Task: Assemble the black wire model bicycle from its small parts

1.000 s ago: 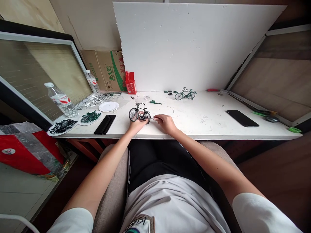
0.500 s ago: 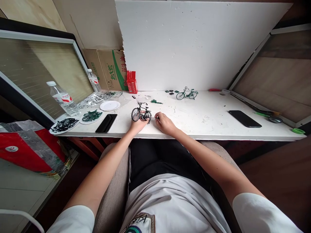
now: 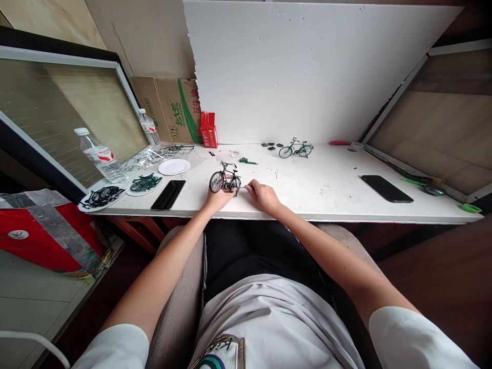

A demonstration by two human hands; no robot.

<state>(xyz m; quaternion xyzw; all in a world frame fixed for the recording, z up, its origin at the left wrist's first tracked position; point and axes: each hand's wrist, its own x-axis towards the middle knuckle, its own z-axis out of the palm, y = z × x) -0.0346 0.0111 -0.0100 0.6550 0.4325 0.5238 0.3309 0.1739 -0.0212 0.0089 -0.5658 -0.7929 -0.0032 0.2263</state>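
My left hand [image 3: 218, 199] is closed round the lower part of a black model bicycle [image 3: 225, 179], which stands upright with its handlebars up and front wheel to the left. Fingers of this hand show behind and below the frame. Just right of the rear wheel, my right hand [image 3: 264, 197] makes a pinch. A thin stick-like piece [image 3: 242, 186] runs from its fingertips toward the wheel; its kind is too small to make out. Whether its end touches the bicycle I cannot tell.
A green model bicycle [image 3: 295, 149] stands farther back, beside small dark parts. Left are plates of black parts [image 3: 103, 196] and green parts [image 3: 143, 183], a phone [image 3: 168, 195], a white plate [image 3: 174, 166] and water bottles [image 3: 100, 156]. Another phone [image 3: 387, 188] lies right.
The black bicycle has shifted slightly right and turned a little in my left hand. My right hand stays close beside its rear wheel, and less of the thin piece shows dark.
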